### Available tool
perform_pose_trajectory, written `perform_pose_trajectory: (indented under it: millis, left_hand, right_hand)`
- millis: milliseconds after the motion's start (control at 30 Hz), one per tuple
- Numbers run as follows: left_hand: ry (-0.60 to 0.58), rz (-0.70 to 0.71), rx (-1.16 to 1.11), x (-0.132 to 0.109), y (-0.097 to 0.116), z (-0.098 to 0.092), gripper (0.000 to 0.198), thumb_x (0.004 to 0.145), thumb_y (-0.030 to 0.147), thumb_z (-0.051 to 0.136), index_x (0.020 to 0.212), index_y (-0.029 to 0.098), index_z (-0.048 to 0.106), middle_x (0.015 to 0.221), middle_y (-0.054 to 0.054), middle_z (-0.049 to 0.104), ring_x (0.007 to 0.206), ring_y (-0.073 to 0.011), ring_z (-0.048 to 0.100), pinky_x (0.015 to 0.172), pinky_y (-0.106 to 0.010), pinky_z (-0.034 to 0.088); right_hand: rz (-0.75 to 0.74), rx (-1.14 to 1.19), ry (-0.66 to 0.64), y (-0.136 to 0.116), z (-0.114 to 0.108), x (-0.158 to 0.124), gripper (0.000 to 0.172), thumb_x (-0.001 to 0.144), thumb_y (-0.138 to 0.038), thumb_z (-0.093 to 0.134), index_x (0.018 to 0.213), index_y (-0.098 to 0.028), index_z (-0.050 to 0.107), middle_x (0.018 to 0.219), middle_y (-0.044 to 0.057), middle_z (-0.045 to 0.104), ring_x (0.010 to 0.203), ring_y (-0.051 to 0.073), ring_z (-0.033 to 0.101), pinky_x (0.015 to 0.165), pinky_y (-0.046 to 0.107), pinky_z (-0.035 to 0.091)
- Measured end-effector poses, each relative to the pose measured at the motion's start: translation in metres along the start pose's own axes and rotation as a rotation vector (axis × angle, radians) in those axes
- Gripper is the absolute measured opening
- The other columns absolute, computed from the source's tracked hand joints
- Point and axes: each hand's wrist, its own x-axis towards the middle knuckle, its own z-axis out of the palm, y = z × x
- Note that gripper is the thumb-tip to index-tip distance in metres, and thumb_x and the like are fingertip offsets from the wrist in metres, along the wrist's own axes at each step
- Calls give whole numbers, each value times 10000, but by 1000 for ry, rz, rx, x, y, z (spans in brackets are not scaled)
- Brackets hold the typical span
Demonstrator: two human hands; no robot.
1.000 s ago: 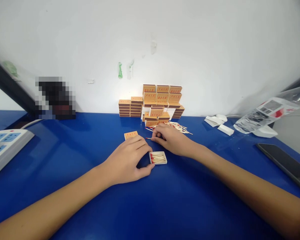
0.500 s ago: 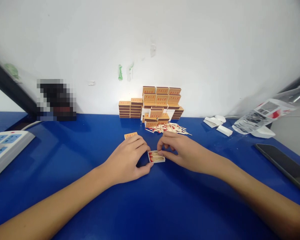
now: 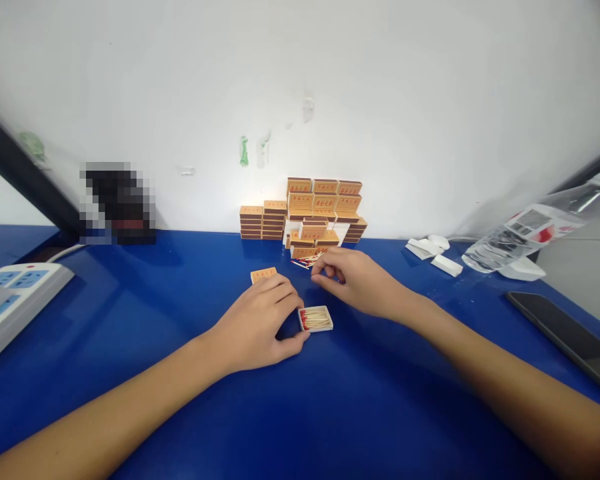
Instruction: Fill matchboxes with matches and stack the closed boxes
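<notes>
Resting on the blue table (image 3: 300, 413), an open white matchbox tray (image 3: 320, 330) is held at its left end between the thumb and forefinger of the left hand (image 3: 260, 323). Matches (image 3: 317, 319) are contained in it, red heads laid toward that hand. The right hand (image 3: 353, 280) is poised beyond the tray, near the loose match pile (image 3: 305, 260), which is partly hidden by it; its fingers are curled narrowly toward the thumb, and whether a match is pinched there cannot be told. An orange matchbox cover (image 3: 263, 274) is partly hidden just beyond the left hand. Matchboxes (image 3: 324, 203) are stacked by the wall (image 3: 180, 100). At right, a clear bottle (image 3: 525, 233) and, nearer, a dark phone (image 3: 565, 333) are seen; a power strip (image 3: 30, 293) is noted at far left.
</notes>
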Motion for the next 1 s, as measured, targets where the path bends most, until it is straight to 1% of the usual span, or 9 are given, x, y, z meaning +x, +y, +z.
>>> perform_pose_trajectory:
  millis: [100, 233, 400, 567, 667, 767, 833, 900, 1000]
  left_hand:
    - [-4, 0, 5, 0, 0, 0, 212, 945, 340, 696, 1056, 160, 680, 1017, -85, 725, 1079, -283, 652, 1006, -459, 545]
    - [8, 7, 1, 0, -1, 1, 200, 949, 338, 693, 1048, 165, 680, 1023, -85, 723, 1061, -275, 656, 1006, -460, 547]
    - [4, 4, 7, 0, -2, 1, 199, 941, 333, 701, 1058, 174, 678, 1034, -81, 729, 1058, -273, 662, 1022, -470, 545]
    - [17, 14, 11, 0, -4, 0, 196, 952, 350, 691, 1060, 187, 675, 1052, -79, 728, 1067, -273, 662, 1023, -462, 546]
    - [16, 27, 31, 1, -4, -1, 188, 954, 345, 686, 1054, 186, 675, 1039, -79, 728, 1059, -275, 667, 1023, -467, 543]
    - [20, 30, 55, 2, -5, -2, 190, 963, 358, 673, 1042, 185, 677, 1038, -80, 735, 1063, -281, 669, 1026, -481, 537]
    - [28, 17, 67, 1, -5, -2, 201, 968, 369, 665, 1039, 181, 679, 1037, -80, 737, 1062, -282, 666, 1017, -483, 539]
    - [35, -1, 72, 1, -5, -1, 208, 960, 372, 671, 1032, 177, 680, 1026, -79, 736, 1043, -279, 661, 997, -478, 545]
    - [36, 4, 73, 1, -5, 0, 213, 956, 367, 676, 1042, 172, 678, 1020, -74, 738, 1037, -272, 663, 1005, -475, 544]
  right_hand:
    - [79, -44, 7, 9, 7, 22, 60, 960, -188, 689, 908, -180, 717, 842, 29, 697, 739, 162, 586, 671, 293, 391]
    - [127, -142, -32, 11, 21, 41, 85, 966, -209, 691, 897, -178, 729, 928, 68, 765, 823, 201, 663, 697, 308, 422]
    - [130, -186, -41, 9, 27, 41, 139, 964, -185, 670, 832, -186, 714, 945, 91, 786, 859, 235, 698, 712, 324, 433]
    - [126, -179, -63, 9, 27, 40, 86, 982, -241, 688, 919, -191, 719, 989, 79, 791, 891, 229, 707, 724, 312, 438]
    - [137, -171, -73, 7, 26, 41, 119, 990, -254, 684, 899, -183, 711, 983, 94, 785, 880, 233, 699, 716, 315, 430]
    - [122, -146, -93, 2, 14, 33, 134, 1006, -213, 650, 886, -180, 697, 988, 88, 775, 887, 213, 685, 734, 303, 428]
    - [102, -97, -88, -4, 1, 21, 132, 1023, -242, 637, 917, -182, 688, 968, 70, 754, 854, 189, 658, 728, 292, 420]
    - [66, -4, -94, -11, -10, 3, 181, 1041, -313, 618, 926, -188, 679, 881, 40, 706, 769, 169, 597, 688, 290, 394]
    - [24, 57, -190, -23, -14, -23, 187, 1044, -326, 600, 933, -203, 685, 804, 7, 645, 711, 155, 535, 667, 289, 364]
